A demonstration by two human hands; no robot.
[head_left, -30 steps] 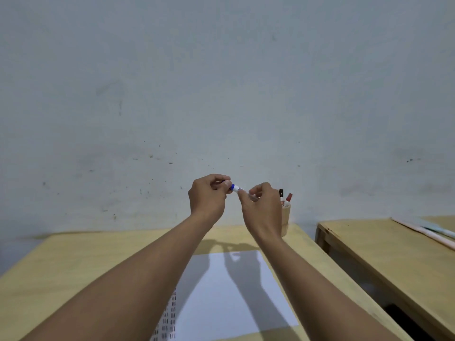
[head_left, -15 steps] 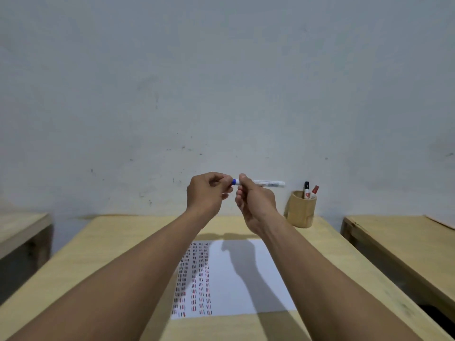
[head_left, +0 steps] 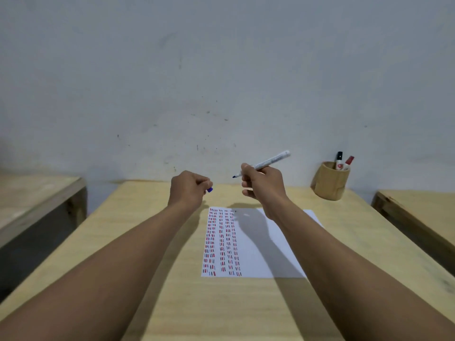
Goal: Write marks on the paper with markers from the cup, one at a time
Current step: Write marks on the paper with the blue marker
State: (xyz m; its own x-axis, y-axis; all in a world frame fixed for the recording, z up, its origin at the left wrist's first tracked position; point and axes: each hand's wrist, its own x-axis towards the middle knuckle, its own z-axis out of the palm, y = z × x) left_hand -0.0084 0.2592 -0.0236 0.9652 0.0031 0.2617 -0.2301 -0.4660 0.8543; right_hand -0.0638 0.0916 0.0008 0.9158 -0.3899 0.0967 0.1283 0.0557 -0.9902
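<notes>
Below both hands, on the wooden worktop (head_left: 152, 254), a white sheet of paper (head_left: 261, 252) is lying flat. Its left part is carrying columns of short red, blue and dark marks (head_left: 221, 242), and its right part is blank, with the shadow of the right arm falling across it. Two bare forearms are reaching forward over the worktop, and the hands are staying apart from each other in the air above the far edge of the paper.

The left hand (head_left: 188, 190) is closing into a loose fist around a small blue cap (head_left: 209, 190), and only the end of the cap is showing between the fingers. To the right of it, the right hand (head_left: 263, 184) is gripping a white marker (head_left: 267, 163) by its lower part. The uncapped dark tip is pointing left and slightly down, toward the left hand, and the back end is rising up and to the right.

Farther away, to the right of the right hand and near the wall, a round wooden cup (head_left: 330, 182) is standing on the back corner of the worktop. Two markers are standing inside it, one with a black cap (head_left: 339, 156) and one with a red cap (head_left: 349, 159). Behind everything, a pale grey wall (head_left: 221, 70) with small dark spots is filling the view.
</notes>
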